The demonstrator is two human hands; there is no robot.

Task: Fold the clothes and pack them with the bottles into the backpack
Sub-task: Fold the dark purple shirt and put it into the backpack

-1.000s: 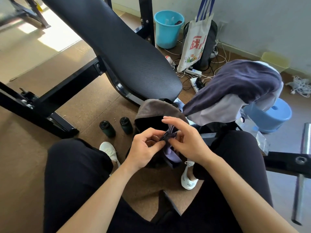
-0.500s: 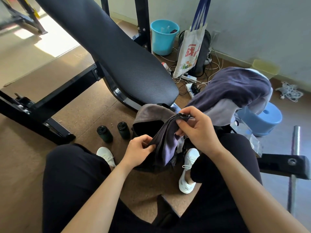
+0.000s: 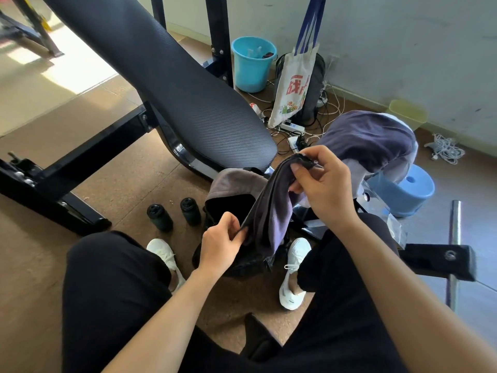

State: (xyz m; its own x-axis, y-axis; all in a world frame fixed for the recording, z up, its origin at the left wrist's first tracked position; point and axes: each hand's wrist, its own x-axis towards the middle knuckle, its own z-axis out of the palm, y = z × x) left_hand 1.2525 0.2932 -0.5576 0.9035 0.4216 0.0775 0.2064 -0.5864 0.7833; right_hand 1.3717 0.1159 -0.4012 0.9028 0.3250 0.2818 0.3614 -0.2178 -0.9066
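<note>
A dark purple garment hangs stretched between my hands above the open backpack, which stands on the floor between my feet. My right hand pinches the garment's upper end. My left hand grips its lower edge near the backpack's mouth. Two dark bottles stand upright on the floor left of the backpack. More clothes, purple and grey, lie piled to the right, behind my right hand.
A black padded weight bench slopes across the upper left, its frame on the floor. A blue bucket, a tote bag, cables and a blue stool stand near the wall. My knees frame the backpack.
My right hand has lifted the garment's end up and to the right, drawing the cloth out long. My left hand has dropped lower and holds the bottom edge.
</note>
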